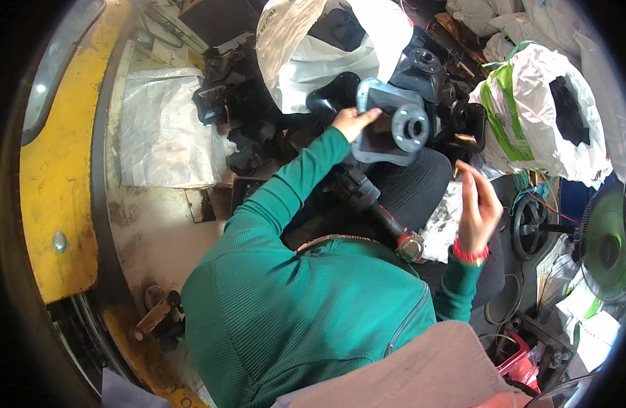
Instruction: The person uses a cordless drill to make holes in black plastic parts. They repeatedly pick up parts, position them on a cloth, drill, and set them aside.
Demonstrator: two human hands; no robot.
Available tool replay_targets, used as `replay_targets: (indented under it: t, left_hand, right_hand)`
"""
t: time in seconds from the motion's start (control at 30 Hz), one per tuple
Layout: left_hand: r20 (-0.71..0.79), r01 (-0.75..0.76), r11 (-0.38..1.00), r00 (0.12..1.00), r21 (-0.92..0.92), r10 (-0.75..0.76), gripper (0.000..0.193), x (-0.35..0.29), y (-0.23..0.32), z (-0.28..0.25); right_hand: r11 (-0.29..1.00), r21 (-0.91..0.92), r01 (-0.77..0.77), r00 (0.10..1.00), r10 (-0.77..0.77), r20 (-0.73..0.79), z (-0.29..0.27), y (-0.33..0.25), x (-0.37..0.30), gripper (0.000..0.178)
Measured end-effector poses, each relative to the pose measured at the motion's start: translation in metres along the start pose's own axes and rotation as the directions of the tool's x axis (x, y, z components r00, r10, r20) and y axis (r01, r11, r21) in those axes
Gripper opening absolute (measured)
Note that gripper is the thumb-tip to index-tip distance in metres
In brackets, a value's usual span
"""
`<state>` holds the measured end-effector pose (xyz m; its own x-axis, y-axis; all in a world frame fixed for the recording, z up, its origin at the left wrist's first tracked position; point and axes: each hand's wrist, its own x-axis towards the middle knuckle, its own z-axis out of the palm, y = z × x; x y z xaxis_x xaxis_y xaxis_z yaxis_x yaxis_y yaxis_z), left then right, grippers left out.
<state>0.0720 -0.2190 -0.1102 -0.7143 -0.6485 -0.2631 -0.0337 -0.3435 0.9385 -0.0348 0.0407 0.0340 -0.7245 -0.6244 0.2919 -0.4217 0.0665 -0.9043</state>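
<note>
My left hand grips the left rim of a grey plastic housing, with the thumb on its face. The housing has a wide rounded frame and a raised round collar with a hole in its middle. To the right, apart from the housing, my right hand is raised with thumb and fingertips together. A tiny brass-coloured piece shows at those fingertips; its kind is too small to tell. Across my lap lies a dark hand-held tool with red trim and a round metal end. Neither hand touches it.
A white sack with black parts stands ahead, among heaped black plastic parts. Another white sack with a green stripe is at right, near a green fan. A yellow machine panel and a flattened sack lie left.
</note>
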Motion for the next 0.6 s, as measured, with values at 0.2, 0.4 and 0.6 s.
replay_targets:
  t: [0.2,0.4,0.6]
  left_hand:
    - [-0.23,0.068,0.986,0.973,0.152,-0.031,0.059,0.069,-0.077,-0.065]
    - [-0.205,0.193,0.386,0.979,0.902,-0.011,0.069,0.101,-0.073,-0.088]
    - [-0.276,-0.23,0.643,0.761,0.731,0.586,0.03,0.156,-0.006,-0.087]
  right_hand:
    - [0.554,0.11,0.825,0.553,-0.832,0.04,-0.019,-0.128,0.024,0.02]
    - [0.751,0.056,0.658,0.708,-0.643,0.293,-0.024,-0.178,0.037,0.015]
    - [0.443,-0.074,0.894,0.441,-0.897,-0.044,-0.019,-0.105,0.064,0.025]
